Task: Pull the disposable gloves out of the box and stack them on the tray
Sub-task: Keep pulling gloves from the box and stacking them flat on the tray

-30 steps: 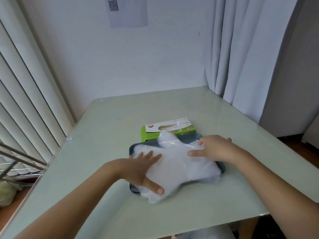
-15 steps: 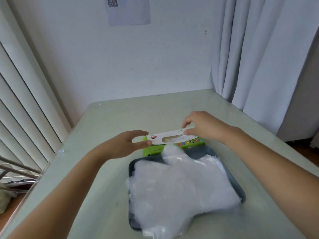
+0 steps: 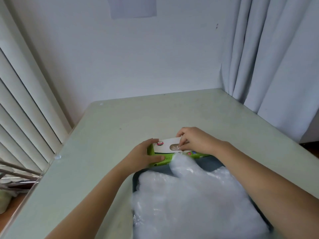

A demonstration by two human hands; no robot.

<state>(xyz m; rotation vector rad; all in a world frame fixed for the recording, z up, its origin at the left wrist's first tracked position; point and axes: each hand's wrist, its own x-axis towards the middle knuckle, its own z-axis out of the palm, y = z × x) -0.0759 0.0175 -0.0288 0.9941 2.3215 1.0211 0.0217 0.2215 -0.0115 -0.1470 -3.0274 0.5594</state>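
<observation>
Green cardboard box (image 3: 165, 150) lies on the surface (image 3: 138, 114), touching the far rim of the dark tray (image 3: 212, 165). The left hand (image 3: 143, 157) grips its left end, I think to keep it from lifting, while the right hand (image 3: 195, 140) pinches the next glove (image 3: 174, 147) at the oval opening. Clear stacked gloves (image 3: 193, 200) fill the tray.

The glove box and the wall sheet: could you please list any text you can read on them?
"M": green front of the glove box, faint.
Red logo on the box's white top: too blurred to read.
Coloured squares on its front: too small.
Wall sheet: no print shows.
</observation>
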